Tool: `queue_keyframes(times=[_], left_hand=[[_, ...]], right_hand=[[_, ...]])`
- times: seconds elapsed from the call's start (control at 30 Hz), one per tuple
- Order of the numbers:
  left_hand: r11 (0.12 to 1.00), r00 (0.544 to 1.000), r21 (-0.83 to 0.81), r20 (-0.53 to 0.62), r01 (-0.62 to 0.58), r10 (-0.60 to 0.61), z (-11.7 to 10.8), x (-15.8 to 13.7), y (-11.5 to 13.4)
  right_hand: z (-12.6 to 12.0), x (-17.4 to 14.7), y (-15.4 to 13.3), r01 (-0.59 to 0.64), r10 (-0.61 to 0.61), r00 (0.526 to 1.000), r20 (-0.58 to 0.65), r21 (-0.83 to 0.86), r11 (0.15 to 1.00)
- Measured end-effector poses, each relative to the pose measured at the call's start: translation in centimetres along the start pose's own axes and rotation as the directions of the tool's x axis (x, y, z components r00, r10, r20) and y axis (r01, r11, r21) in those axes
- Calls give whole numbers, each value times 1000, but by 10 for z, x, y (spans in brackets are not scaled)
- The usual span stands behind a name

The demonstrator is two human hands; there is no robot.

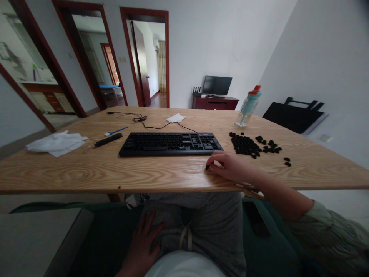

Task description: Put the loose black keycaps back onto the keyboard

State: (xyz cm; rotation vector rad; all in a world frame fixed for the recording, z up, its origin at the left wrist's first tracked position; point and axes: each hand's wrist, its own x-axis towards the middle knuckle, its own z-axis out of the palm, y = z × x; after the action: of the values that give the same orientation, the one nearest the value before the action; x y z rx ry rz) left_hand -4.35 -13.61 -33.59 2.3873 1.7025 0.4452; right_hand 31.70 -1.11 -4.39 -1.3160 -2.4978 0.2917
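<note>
My right hand (pixel 223 164) is closed in a pinch on a small black keycap (pixel 207 167), low over the wooden table just in front of the keyboard's right end. The black keyboard (pixel 170 154) lies across the middle of the table, and many of its key positions look bare of caps. To the right of it lies a dense patch of loose black keycaps (pixel 245 145), with several more scattered beyond. Fingers spread, my left hand (pixel 147 238) rests flat on my thigh below the table edge, holding nothing.
A clear bottle (pixel 246 107) with a red cap stands at the back right. Left of the keyboard lie a black-handled tool (pixel 108 140), a blue brush (pixel 115 131) and white tissues (pixel 56 143). The keyboard cable (pixel 161 127) coils behind. A phone (pixel 256 218) lies on the seat.
</note>
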Motion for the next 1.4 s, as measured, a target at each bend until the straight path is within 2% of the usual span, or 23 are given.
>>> queue_keyframes(times=[0.3, 0.53, 0.8, 0.93, 1.07, 1.13, 1.27, 1.4], left_hand=[[1000, 1000, 8, -3, -11, 11, 2, 0, -1], [999, 998, 5, -55, -34, 34, 9, -2, -5], [999, 996, 13, -74, -44, 45, 13, -3, -6], [999, 997, 15, -65, -45, 46, 12, -3, -6], [999, 998, 18, -50, -37, 38, 11, -2, -6], [999, 998, 19, -52, -36, 37, 11, -2, -6], [999, 998, 13, -54, -35, 36, 10, -3, -6], [1000, 999, 5, -25, -21, 21, 8, -3, -5]], right_hand=[[3, 11, -12, 33, -32, 998, 56, -6, 999], [1, 13, -7, -60, 62, 997, 38, -53, 997], [-1, 16, -5, 15, -14, 999, 47, -23, 1000], [1, 18, -6, 9, -5, 998, 56, -74, 997], [-5, 24, -5, 55, -41, 994, 103, -140, 989], [-14, 32, 4, 41, -31, 997, 64, -150, 988], [-36, 52, 45, -111, 89, 986, -142, -154, 982], [-41, 68, 86, -182, 159, 976, -149, -160, 970]])
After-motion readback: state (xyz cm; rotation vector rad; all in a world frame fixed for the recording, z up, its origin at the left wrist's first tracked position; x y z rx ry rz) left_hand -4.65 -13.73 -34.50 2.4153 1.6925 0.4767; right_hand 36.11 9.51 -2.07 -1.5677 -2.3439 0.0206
